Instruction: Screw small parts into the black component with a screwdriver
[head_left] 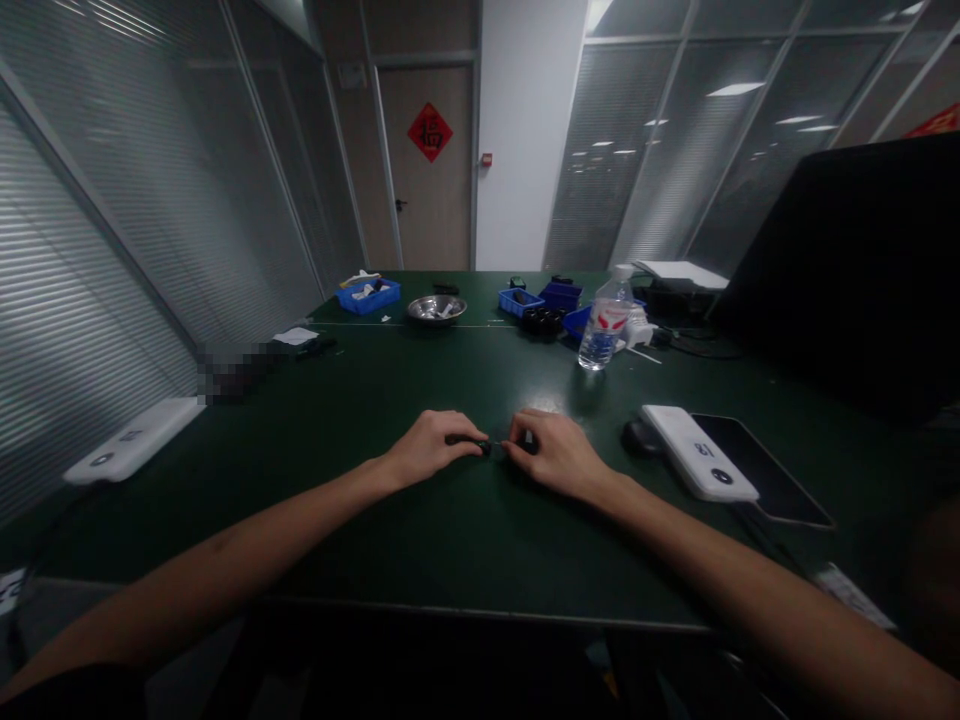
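Note:
Over the middle of the dark green table (420,540), my left hand (433,445) pinches a small black object (469,440) between thumb and fingers. Just to its right, my right hand (553,450) is closed, with a small dark item (529,441) partly showing between its fingers. The fingertips of both hands face each other across a narrow gap, where a thin, pale piece shows near the right fingertips. It is too small to tell what this piece is or whether it joins the two items.
A water bottle (606,320) stands beyond my right hand. To the right lie a white power bank (699,453) and a dark tablet (757,470). Farther back are a metal bowl (436,310) and blue trays (369,297). Another white device (135,440) lies at the left.

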